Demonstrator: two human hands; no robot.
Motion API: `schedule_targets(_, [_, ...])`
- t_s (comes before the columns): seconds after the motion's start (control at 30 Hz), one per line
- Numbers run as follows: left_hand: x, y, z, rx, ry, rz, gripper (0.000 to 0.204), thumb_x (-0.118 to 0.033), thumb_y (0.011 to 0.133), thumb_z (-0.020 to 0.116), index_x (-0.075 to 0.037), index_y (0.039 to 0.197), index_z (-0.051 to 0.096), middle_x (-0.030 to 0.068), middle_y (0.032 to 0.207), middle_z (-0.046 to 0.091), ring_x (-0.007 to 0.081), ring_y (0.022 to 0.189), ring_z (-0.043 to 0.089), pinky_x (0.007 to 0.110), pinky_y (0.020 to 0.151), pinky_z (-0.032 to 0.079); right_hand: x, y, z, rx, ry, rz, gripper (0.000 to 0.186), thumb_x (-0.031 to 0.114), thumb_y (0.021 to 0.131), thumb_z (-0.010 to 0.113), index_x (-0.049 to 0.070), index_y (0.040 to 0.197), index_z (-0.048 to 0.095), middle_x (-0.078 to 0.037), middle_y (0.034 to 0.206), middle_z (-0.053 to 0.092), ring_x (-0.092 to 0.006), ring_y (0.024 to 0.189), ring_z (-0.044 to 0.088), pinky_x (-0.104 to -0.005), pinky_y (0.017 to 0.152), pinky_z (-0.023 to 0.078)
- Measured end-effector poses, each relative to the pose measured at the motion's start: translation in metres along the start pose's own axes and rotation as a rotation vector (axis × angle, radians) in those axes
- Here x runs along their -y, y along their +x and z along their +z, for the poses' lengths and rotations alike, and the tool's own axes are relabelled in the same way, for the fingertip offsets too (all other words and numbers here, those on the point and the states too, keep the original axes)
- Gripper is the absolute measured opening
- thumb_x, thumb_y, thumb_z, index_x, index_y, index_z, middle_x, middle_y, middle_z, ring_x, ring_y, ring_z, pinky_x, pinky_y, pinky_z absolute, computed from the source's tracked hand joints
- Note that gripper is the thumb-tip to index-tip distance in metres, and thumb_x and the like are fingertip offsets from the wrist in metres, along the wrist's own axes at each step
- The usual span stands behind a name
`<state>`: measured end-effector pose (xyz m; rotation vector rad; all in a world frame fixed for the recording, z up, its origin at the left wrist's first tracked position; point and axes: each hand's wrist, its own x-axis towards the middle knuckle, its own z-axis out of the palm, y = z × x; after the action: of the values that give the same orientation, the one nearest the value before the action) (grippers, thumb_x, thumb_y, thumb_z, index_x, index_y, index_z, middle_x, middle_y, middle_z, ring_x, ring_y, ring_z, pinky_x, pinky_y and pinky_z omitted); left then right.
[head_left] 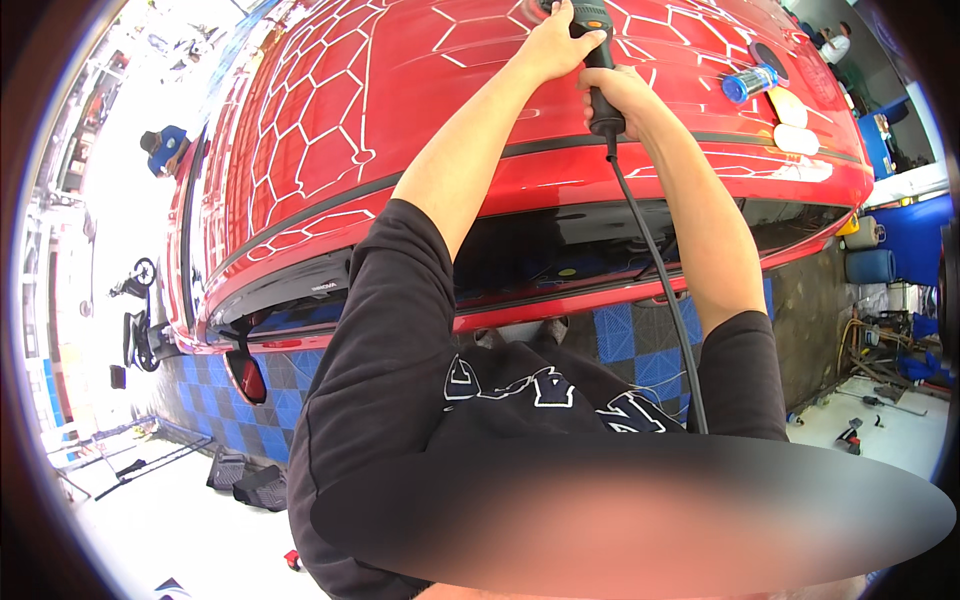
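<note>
Black sleeves [370, 330] nearest, forearms bare beyond. Right hand [620, 98] closed around rear grip of black corded polisher [600, 70], cord [655, 260] trailing near along right forearm. Left hand [555, 40] clamped over polisher's front end at far edge, on red car body panel [420, 90] with white hexagon lines. Blue-capped bottle [750, 83] and pale pads [790, 125] lying right on panel. Blue and grey floor tiles [630, 340] below.

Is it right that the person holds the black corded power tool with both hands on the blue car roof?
Not quite: the head view shows a red car roof, not blue. The rest stands: the left hand and the right hand both grip the black corded power tool.
</note>
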<state>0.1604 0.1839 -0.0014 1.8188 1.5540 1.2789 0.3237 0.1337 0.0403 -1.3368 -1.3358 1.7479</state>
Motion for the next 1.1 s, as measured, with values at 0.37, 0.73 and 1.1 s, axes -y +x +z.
schedule_targets(0.37, [0.02, -0.048, -0.12, -0.123, -0.007, 0.025, 0.093, -0.048, 0.085, 0.085, 0.003, 0.152, 0.045, 0.0243, 0.133, 0.069, 0.0349, 0.126, 0.066, 0.044, 0.108, 0.051, 0.005, 0.012, 0.086, 0.204, -0.143, -0.002, 0.017, 0.011, 0.086, 0.073, -0.002, 0.09, 0.062, -0.009, 0.073, 0.063, -0.0203, 0.058, 0.065, -0.037, 0.054, 0.059])
schedule_targets(0.73, [0.083, -0.08, -0.194, -0.248, -0.271, 0.13, 0.085, -0.03, 0.084, 0.091, -0.006, 0.152, 0.045, 0.0112, 0.131, 0.067, 0.023, 0.119, 0.065, 0.04, 0.103, 0.053, 0.008, 0.01, 0.17, 0.354, -0.243, -0.04, 0.02, 0.011, 0.086, 0.073, -0.004, 0.095, 0.064, -0.009, 0.075, 0.063, -0.0192, 0.059, 0.066, -0.0357, 0.055, 0.06])
schedule_targets(1.1, [0.111, -0.071, -0.248, -0.184, -0.213, -0.095, 0.065, -0.032, 0.086, 0.087, -0.004, 0.14, 0.064, 0.0124, 0.123, 0.075, 0.0238, 0.109, 0.071, 0.04, 0.095, 0.058, 0.014, 0.033, 0.216, 0.36, -0.198, -0.07, 0.019, 0.011, 0.083, 0.075, -0.003, 0.091, 0.065, -0.011, 0.076, 0.064, -0.0214, 0.062, 0.068, -0.0383, 0.059, 0.061])
